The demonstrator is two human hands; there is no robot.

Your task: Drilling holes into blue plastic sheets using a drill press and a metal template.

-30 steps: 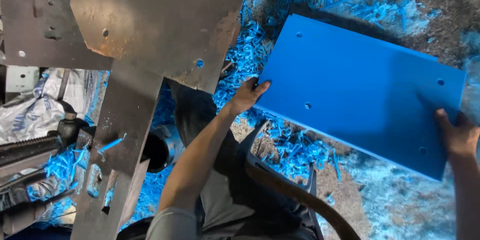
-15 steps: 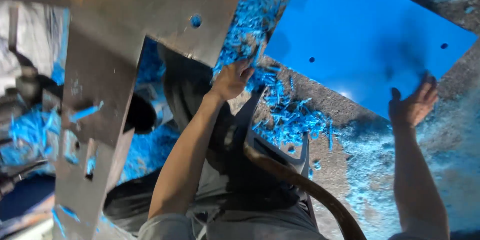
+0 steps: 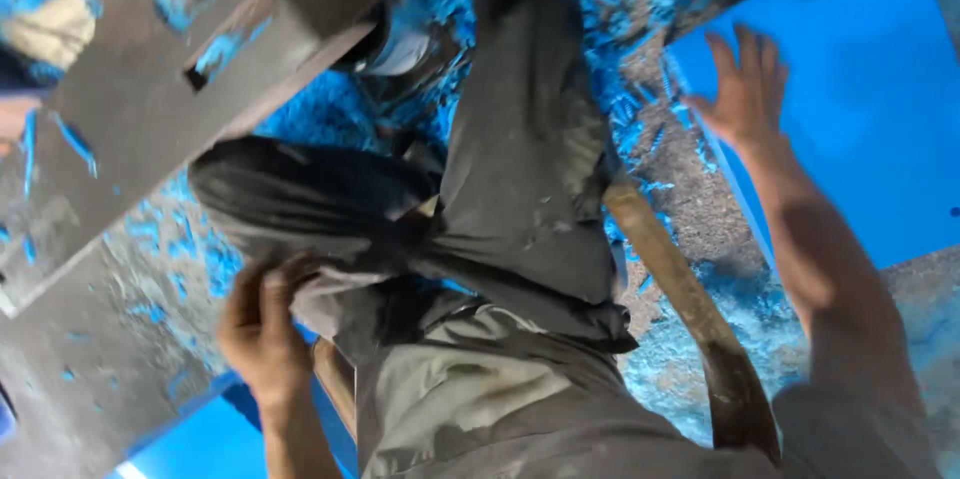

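My right hand (image 3: 745, 89) is spread with its fingers apart at the left edge of a large flat blue sheet (image 3: 880, 119) with small holes, which lies on the ground at the right. The hand grips nothing. My left hand (image 3: 262, 331) is low on the left, its back toward the camera and its fingers bent against the knee of my dark trousers (image 3: 520, 199). What lies under those fingers is hidden.
A grey metal machine frame (image 3: 130, 119), flecked with blue, fills the upper left. Blue shavings (image 3: 330, 114) cover the ground. A brown curved handle (image 3: 690, 309) runs beside my leg. Another blue panel (image 3: 190, 439) shows at the bottom left.
Both hands have come off the blue sheet. My left hand dropped to my knee, my right hand opened beside the sheet's edge. The view has swung down over my legs.
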